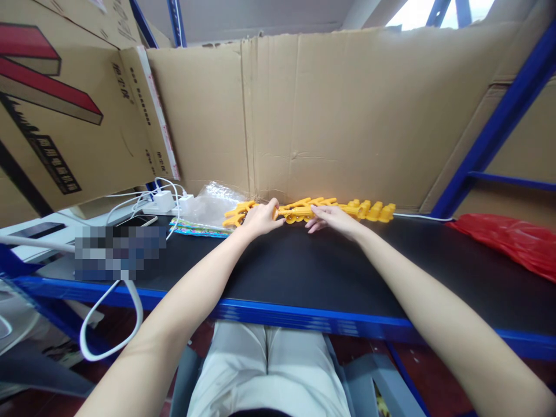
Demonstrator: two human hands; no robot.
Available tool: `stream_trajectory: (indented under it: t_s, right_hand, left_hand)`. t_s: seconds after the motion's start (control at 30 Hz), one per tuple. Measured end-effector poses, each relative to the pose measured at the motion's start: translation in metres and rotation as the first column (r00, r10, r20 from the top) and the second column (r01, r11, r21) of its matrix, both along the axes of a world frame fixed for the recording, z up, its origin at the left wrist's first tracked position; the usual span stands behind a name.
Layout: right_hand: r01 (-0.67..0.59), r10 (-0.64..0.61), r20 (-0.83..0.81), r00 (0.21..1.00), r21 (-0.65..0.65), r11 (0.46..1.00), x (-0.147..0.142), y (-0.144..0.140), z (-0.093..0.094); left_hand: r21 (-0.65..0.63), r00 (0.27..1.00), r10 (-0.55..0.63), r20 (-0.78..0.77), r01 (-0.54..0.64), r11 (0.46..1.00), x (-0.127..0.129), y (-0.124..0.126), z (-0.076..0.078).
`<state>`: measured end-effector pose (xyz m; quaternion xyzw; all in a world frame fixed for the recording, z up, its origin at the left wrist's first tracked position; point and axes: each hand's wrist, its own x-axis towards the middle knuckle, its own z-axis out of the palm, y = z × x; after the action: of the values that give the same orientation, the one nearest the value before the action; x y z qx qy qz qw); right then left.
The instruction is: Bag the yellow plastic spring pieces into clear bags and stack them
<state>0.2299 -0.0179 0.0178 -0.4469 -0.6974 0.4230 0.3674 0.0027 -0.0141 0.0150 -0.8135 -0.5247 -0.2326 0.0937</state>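
Note:
Yellow plastic pieces stand in a row along the back of the black tabletop [295, 272], close to the cardboard. My left hand [259, 220] is closed, thumb and forefinger curled about the left end of a yellow plastic piece [299, 213]. Round shapes show along its lower side. At its right end is my right hand [336, 221], fingers stretched and a little apart, touching or nearly touching the piece. Branching yellow pieces [238, 214] show left of my left hand. Beyond my right hand stand knobbed yellow pieces [377, 211]. My fingers hide part of the row.
A clear plastic bag [215, 202] and a colourful flat packet [197, 229] lie left of the row. White chargers [163, 201] and cables are farther left. A red plastic bag [506, 240] lies right. Cardboard [369, 116] walls the back; a blue rail [304, 317] edges the front.

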Motion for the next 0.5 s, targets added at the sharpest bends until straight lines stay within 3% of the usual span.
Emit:
stream_trajectory:
  t_s: [0.2, 0.5]
  right_hand:
    - [-0.076, 0.077, -0.024, 0.997, 0.048, 0.996, 0.0059, 0.0036, -0.0032]
    - [-0.031, 0.032, -0.022, 0.999, 0.015, 0.999, -0.0001, 0.0001, -0.0014]
  left_hand:
    - [0.008, 1.000, 0.000, -0.002, 0.000, 1.000, -0.0003, 0.0012, -0.0006]
    - [0.006, 1.000, 0.016, -0.018, -0.015, 1.000, 0.0028, -0.0051, 0.0022]
